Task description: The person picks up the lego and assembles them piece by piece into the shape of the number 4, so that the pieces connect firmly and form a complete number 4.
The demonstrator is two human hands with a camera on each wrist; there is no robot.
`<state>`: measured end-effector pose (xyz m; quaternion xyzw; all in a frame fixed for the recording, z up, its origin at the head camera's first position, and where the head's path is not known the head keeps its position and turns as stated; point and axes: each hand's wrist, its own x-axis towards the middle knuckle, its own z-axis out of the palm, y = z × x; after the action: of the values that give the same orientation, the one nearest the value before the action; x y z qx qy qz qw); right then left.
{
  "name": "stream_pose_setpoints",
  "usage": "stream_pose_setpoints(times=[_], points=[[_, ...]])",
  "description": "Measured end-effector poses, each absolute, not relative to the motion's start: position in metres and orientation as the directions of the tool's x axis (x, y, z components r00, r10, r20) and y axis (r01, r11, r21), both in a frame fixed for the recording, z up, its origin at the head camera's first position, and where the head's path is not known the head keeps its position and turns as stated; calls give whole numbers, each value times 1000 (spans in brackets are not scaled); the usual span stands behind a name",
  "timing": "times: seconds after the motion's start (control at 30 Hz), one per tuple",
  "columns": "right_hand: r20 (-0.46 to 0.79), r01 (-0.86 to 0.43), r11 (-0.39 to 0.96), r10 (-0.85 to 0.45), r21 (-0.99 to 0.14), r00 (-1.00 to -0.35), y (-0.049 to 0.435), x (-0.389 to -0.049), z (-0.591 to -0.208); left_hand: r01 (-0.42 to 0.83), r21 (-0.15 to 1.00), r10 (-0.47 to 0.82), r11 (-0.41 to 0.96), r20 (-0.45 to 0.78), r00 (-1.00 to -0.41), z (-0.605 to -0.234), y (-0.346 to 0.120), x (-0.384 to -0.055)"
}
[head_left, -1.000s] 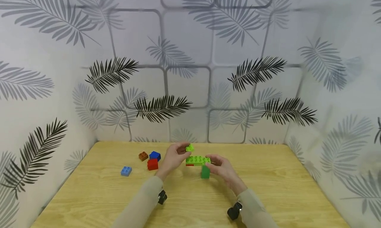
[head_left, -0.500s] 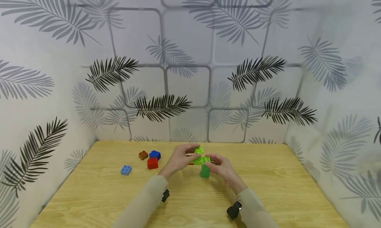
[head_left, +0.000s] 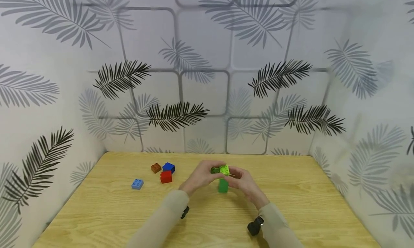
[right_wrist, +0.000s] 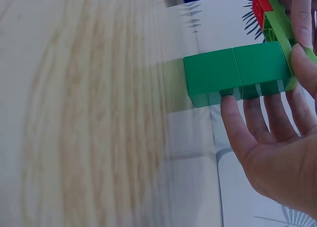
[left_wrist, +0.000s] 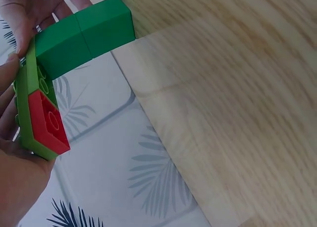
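head view: the left hand (head_left: 201, 175) is pinching a lime brick (head_left: 224, 170) between its fingers at one end of the beam (left_wrist: 26, 113); the right hand (head_left: 244, 185) is clamping its fingers there, above two green bricks (right_wrist: 237, 71); a red brick (head_left: 166, 176) is lying on the counter (head_left: 297, 205).

The top brick (head_left: 224, 170) is lime, the paired blocks (left_wrist: 85, 36) green, the loose bricks (head_left: 166, 177) red, brown and two blues, the bench (head_left: 207, 223) yellow wood-grain, the wall (head_left: 161, 93) white with grey-and-black fronds (head_left: 176, 117).
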<state>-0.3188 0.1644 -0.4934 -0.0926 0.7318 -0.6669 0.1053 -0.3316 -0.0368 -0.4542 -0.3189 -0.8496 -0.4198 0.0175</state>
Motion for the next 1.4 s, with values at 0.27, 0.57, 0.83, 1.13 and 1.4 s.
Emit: stream_pose_setpoints(times=[0.27,0.57,0.83,1.13,1.4], points=[[-18,-12,78,-362,-997,-932,173,-322,-494,579,650,545,493,288,-787,-453,-35,-330],[-26,2,63,-379,-998,-925,176,-324,-496,556,648,538,520,257,-803,-450,-36,-330],[-31,16,45,-347,-999,-937,174,-323,-498,493,669,527,556,176,-831,-451,-34,-334],[-30,16,45,-333,-999,-942,174,-322,-498,410,705,503,579,87,-860,-449,-32,-335],[-25,16,30,-296,-999,-955,169,-317,-496,437,694,522,573,103,-847,-450,-36,-337]])
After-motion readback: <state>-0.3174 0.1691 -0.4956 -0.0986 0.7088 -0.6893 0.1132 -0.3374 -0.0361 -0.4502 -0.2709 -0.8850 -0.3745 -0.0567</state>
